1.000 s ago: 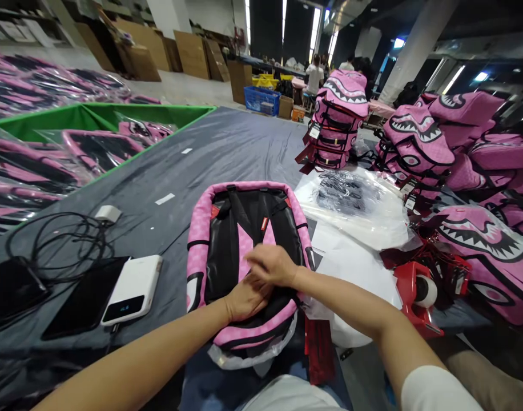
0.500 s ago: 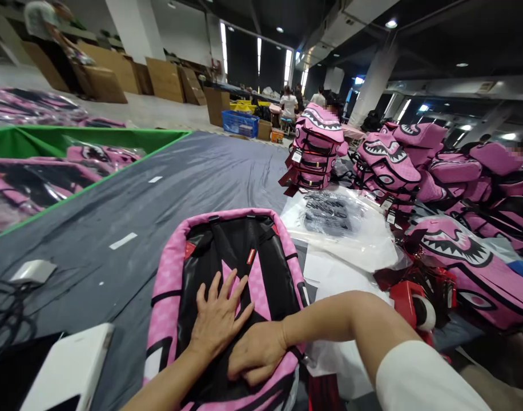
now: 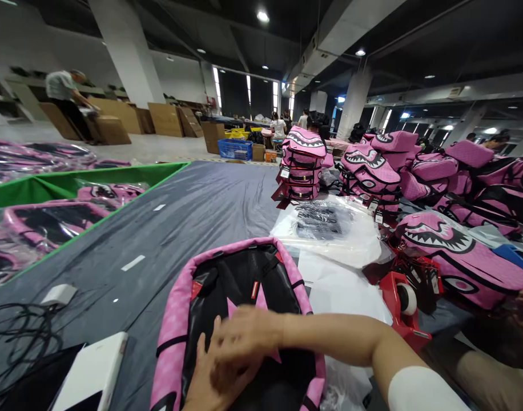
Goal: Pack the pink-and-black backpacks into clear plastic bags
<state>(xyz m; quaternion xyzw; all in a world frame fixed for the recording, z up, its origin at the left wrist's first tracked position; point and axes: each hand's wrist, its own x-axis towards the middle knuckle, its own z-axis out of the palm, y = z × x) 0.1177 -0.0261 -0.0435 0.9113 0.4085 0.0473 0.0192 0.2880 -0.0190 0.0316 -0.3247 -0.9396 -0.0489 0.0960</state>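
A pink backpack (image 3: 176, 319) with black back panel and straps lies face down on the dark table cover in front of me. My left hand (image 3: 204, 382) rests flat on its black panel, fingers stretched forward, holding nothing. My right hand (image 3: 244, 334) crosses just above the left one over the same panel; it is smeared by motion, so its fingers cannot be read. A clear plastic bag edge shows under the backpack's right side.
Clear plastic bags (image 3: 330, 228) and white sheets lie to the right, with a red tape dispenser (image 3: 401, 302) beside them. Pink shark-face backpacks (image 3: 373, 165) pile up behind. A white power bank (image 3: 94, 371), cables (image 3: 21, 337) and a green bin (image 3: 51, 188) sit left. People work far back.
My head has tilted up, so the backpack sits lower in view. My right hand rose from the backpack's lower edge and now sweeps over my left hand, which stays flat on the panel.
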